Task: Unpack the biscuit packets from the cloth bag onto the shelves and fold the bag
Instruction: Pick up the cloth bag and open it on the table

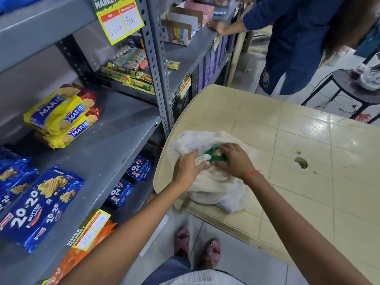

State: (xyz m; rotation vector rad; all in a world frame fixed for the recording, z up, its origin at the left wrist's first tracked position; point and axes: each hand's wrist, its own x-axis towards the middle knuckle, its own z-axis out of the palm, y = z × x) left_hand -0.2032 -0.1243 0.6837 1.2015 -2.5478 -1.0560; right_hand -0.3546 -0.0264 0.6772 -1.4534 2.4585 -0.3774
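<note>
A white cloth bag [213,190] lies crumpled on the near left corner of a beige plastic table [298,140]. My left hand [188,169] grips the bag's opening. My right hand [234,161] is closed on a green biscuit packet [213,153] that shows in the bag's mouth; most of the packet is hidden by my fingers and the cloth. On the grey shelf [115,145] to the left lie yellow Marie packets [61,118] and blue 20-20 butter cookie packets [39,208].
More blue 20-20 packets [131,177] sit on the lower shelf. Upper shelves hold small sweets and cardboard boxes [181,23]. A person in dark blue [298,44] stands at the shelves behind the table. A black stool [357,87] is at the right.
</note>
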